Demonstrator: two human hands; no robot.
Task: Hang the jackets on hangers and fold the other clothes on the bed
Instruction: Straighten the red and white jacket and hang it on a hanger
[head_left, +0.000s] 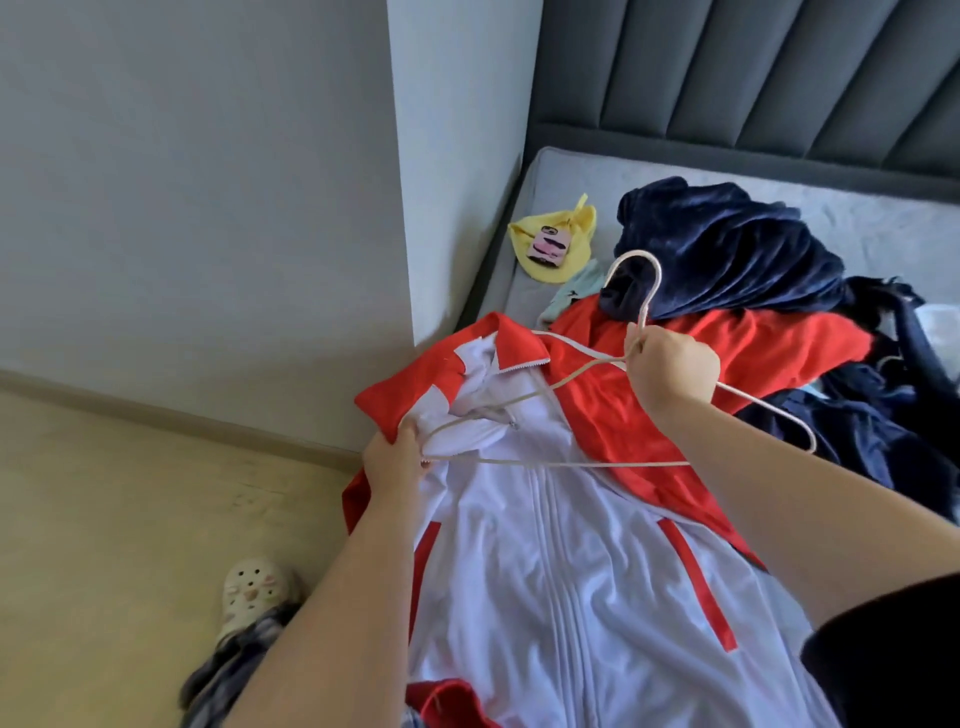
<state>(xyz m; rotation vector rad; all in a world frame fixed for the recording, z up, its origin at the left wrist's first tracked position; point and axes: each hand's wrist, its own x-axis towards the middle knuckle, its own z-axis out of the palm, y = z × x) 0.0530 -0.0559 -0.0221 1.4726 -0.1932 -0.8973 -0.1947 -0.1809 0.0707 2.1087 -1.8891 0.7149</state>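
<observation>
A red and white zip jacket (566, 561) lies front-up at the near edge of the bed (571, 176). My right hand (670, 371) grips a pale wire hanger (550, 464) just below its hook, above the collar. The hanger's left end sits inside the jacket's left shoulder opening. My left hand (397, 454) pinches the red shoulder fabric there. Behind lie a red garment (769, 348) and a heap of dark blue clothes (727, 249).
A yellow cloth item with a small pink tag (553, 247) lies near the bed's left edge, with a pale green piece (571, 293) beside it. A grey wall corner (405, 208) stands left of the bed. My slippered foot (254, 587) is on the beige floor.
</observation>
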